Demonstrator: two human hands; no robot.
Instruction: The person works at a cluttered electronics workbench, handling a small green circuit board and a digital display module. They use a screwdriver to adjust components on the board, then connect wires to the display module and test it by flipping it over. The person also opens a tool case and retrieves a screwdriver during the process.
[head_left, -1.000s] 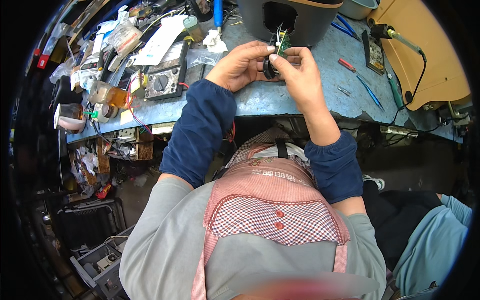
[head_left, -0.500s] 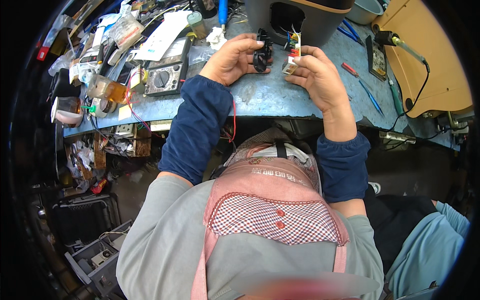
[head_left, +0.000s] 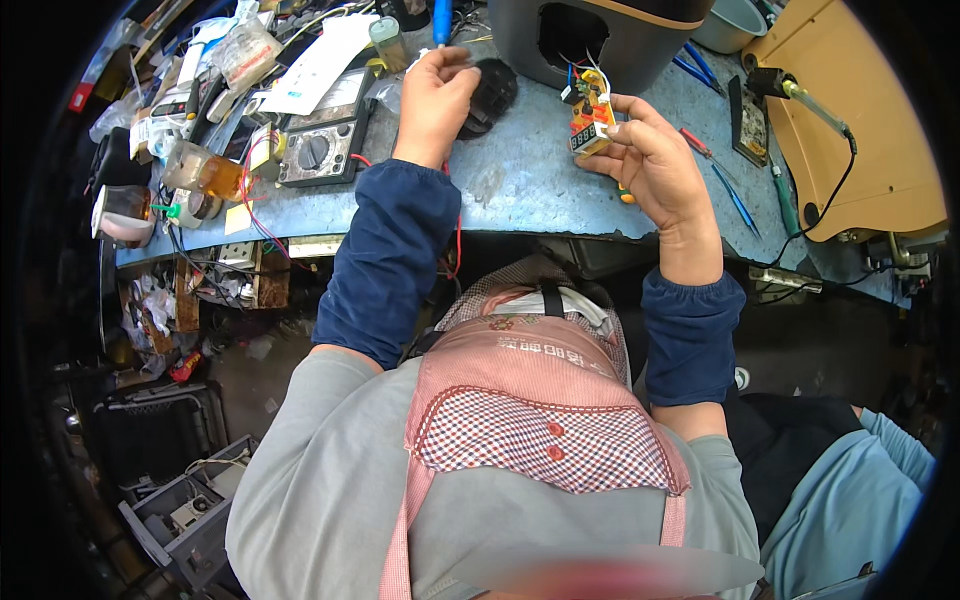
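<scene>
- Cluttered blue workbench (head_left: 520,185) fills my view, tools strewn across it.
- My right hand (head_left: 655,165) pinches a small yellow circuit module (head_left: 590,118) between thumb and fingers, holding it up just above the bench; thin wires run from it toward the opening of a grey appliance housing (head_left: 600,35) behind.
- My left hand (head_left: 435,95) is loosely curled, fingertips beside a black round part (head_left: 492,88) lying on the bench; I cannot tell if it grips anything.
- Left of that hand sits a grey multimeter (head_left: 320,150), and a white paper sheet (head_left: 322,62) lies behind it.
- Further left stand a clear jar (head_left: 205,172) with amber liquid and a clear plastic packet (head_left: 245,55).
- Right of the module lie blue-handled tweezers (head_left: 735,195) and a soldering iron (head_left: 805,95) over a tan mat (head_left: 870,130).
</scene>
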